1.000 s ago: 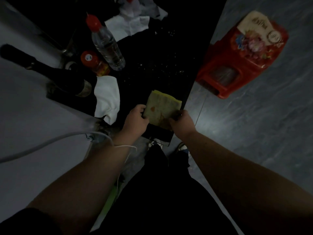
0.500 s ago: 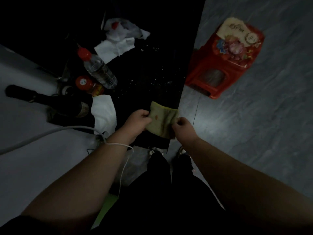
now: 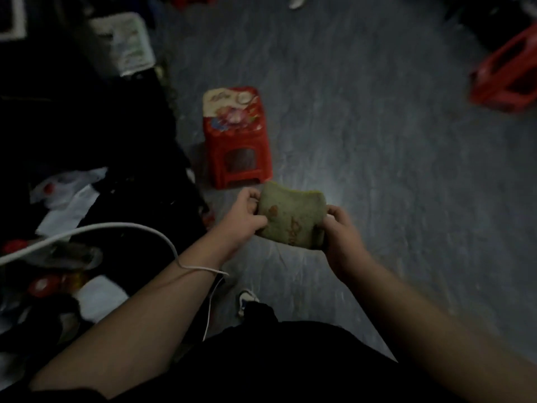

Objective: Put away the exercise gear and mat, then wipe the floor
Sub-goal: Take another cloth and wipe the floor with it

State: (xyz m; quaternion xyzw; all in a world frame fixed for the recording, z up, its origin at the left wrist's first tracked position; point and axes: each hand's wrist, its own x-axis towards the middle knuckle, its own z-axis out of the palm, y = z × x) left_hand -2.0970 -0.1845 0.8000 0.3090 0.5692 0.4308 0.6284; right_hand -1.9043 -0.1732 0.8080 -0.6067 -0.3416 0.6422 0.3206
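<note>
1. On my left a dark worktop (image 3: 139, 158) carries tissues and bottles; a white cable (image 3: 122, 228) crosses my left forearm.
2. I judge the wiping step is in hand: next I must crouch and press the cloth to the grey floor (image 3: 377, 141).
3. My left hand (image 3: 244, 216) pinches the yellow-green cleaning cloth (image 3: 292, 218) at its left edge, fingers curled tight.
4. My right hand (image 3: 341, 231) clutches its right edge; the cloth hangs above the floor, near the red plastic stool (image 3: 236, 141).

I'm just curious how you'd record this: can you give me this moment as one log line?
phase: floor wipe not begun | left hand: holding cloth | right hand: holding cloth | cloth: off the floor | red stool: ahead
</note>
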